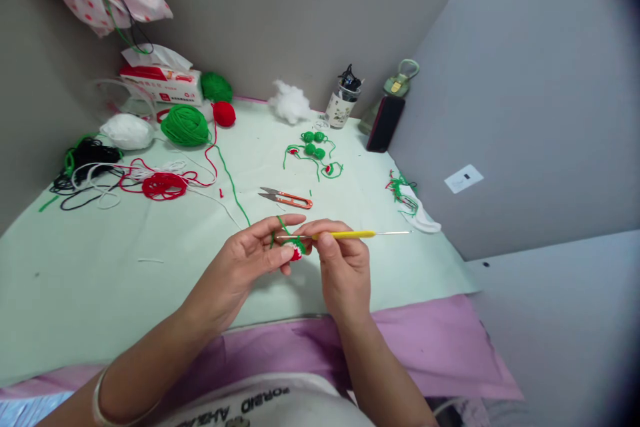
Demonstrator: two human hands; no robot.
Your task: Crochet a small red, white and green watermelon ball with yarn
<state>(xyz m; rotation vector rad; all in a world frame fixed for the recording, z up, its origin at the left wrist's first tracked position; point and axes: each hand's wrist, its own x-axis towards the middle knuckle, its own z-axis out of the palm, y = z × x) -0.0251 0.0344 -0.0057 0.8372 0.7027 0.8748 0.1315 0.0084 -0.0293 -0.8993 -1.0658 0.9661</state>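
My left hand pinches a small red and green crochet piece, with green yarn looped over its forefinger and trailing back to a green yarn ball. My right hand is closed on a yellow-handled crochet hook, whose tip sits at the piece while its metal end points right. Both hands hover over the pale green table top near its front edge.
Orange-handled snips lie just beyond the hands. Farther back are several small green crochet balls, red yarn ball, loose red yarn, white and black cords, stuffing, a tissue box, a cup. Walls close in right.
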